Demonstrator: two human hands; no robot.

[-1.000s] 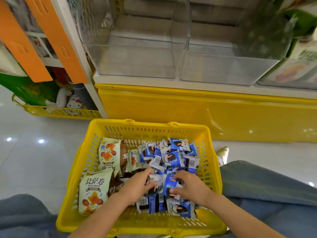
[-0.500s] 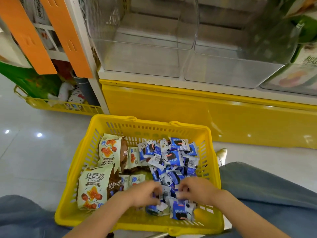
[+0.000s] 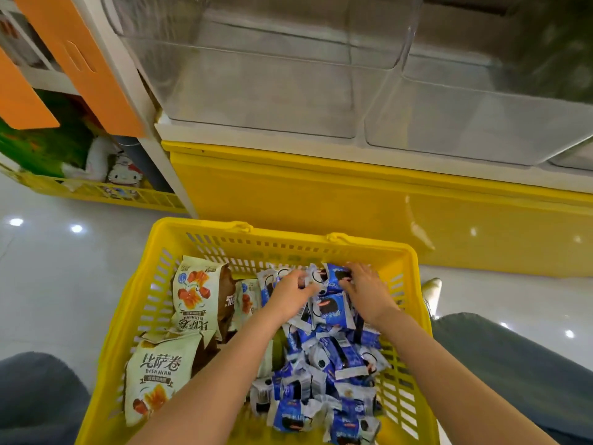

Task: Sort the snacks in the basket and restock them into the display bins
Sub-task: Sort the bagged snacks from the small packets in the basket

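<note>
Both forearms reach fwd into the basket [image 3: 414, 284], hands side by side at its far end. L hand [image 3: 290, 292]: palm down, grip closed, fingers curled round blue packs [image 3: 333, 358] at the heap's far edge. R hand [image 3: 365, 290]: fingers bent over the top of the same bunch, thumb at its near edge, grip closed on it too. Hands nearly touch, packs between them.

Blue packs fill the basket's R half, near wall to far wall. Beige bags [image 3: 192, 293] lie in its L half.

Basket sits on a glossy pale floor [image 3: 48, 284] between the person's jeans-clad knees [image 3: 513, 364], w/ a white shoe [image 3: 431, 289] just R of it. Beyond the basket: yellow base [image 3: 321, 203] w/ clear bins [image 3: 256, 91] on top. Far L of the basket: 2nd basket [image 3: 128, 195] w/ a plush toy [image 3: 123, 176], orange panels [image 3: 96, 75] above.
</note>
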